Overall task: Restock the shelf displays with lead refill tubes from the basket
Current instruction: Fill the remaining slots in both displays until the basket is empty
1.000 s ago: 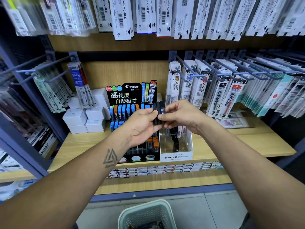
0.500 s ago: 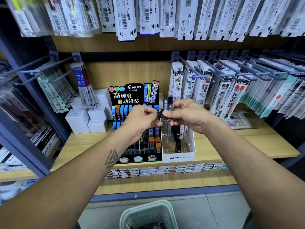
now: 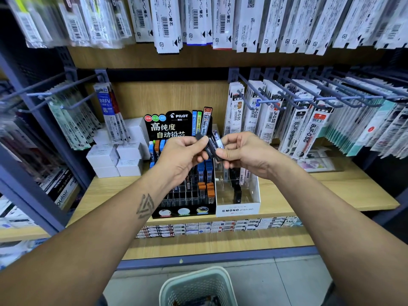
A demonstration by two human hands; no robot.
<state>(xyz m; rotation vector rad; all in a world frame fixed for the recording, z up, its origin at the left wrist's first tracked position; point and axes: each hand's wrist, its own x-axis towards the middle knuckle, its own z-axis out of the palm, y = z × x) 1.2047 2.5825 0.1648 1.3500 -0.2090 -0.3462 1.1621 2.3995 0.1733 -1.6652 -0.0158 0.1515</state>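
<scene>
The slim black plastic lead refill tubes [image 3: 209, 147] sat fanned between my hands, above the white Mono display box [image 3: 238, 209]. I judged them light, stiff and slick, best pinched mid-length. Their long axes ran from upper left down to lower right. My left hand [image 3: 181, 157] and right hand [image 3: 245, 151] both pinched them.
</scene>
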